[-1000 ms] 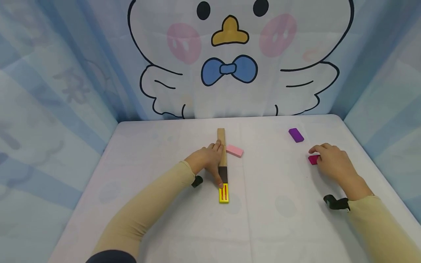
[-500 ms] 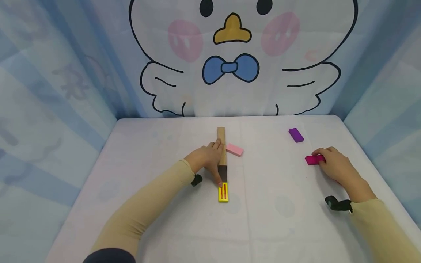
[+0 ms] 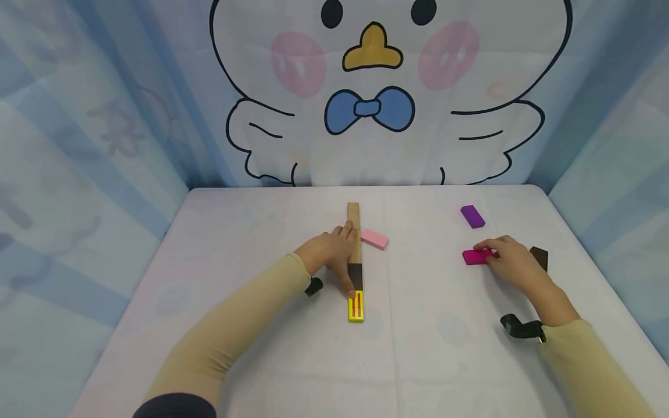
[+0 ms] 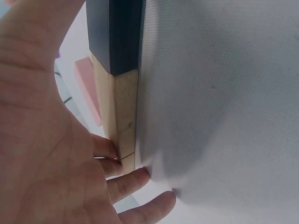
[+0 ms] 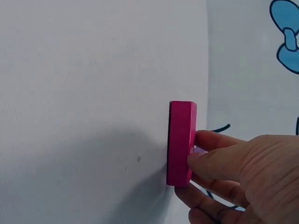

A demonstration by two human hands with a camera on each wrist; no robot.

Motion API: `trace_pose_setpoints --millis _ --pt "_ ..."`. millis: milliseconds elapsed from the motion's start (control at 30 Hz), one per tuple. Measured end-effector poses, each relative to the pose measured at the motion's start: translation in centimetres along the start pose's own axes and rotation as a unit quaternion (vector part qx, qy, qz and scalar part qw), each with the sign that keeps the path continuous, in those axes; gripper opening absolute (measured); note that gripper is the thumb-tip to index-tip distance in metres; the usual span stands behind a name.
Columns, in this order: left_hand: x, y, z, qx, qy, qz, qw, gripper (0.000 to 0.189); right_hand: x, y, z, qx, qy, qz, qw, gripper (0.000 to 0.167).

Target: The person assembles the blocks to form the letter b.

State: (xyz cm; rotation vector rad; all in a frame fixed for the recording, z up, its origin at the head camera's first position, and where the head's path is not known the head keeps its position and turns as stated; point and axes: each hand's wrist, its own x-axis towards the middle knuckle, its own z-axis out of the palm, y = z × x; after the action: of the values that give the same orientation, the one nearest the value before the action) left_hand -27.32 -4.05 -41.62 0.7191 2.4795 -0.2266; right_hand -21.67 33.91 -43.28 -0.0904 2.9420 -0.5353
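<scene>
Pinching magenta block (image 5: 180, 142), red-striped yellow block (image 3: 356, 312)

One pink block (image 3: 374, 239), one purple (image 3: 473, 216), one magenta (image 3: 475, 257), one striped yellow (image 3: 356, 309). Two dark blocks (image 3: 355, 278) (image 3: 540, 257). Wooden blocks (image 3: 353, 212): count unclear.

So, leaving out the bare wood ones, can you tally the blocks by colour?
Dark brown blocks: 2
Yellow block with red stripes: 1
Pink block: 1
Purple block: 1
Magenta block: 1
Total: 6
</scene>
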Motion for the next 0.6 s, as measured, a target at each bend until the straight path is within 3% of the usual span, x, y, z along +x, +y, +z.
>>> trace_pose_setpoints --millis 600 --pt "0.0 0.0 0.0 -0.003 -0.001 0.000 1.0000 0.156 0.9 -3.9 2.0 0.041 0.009 -0.039 0.9983 0.032"
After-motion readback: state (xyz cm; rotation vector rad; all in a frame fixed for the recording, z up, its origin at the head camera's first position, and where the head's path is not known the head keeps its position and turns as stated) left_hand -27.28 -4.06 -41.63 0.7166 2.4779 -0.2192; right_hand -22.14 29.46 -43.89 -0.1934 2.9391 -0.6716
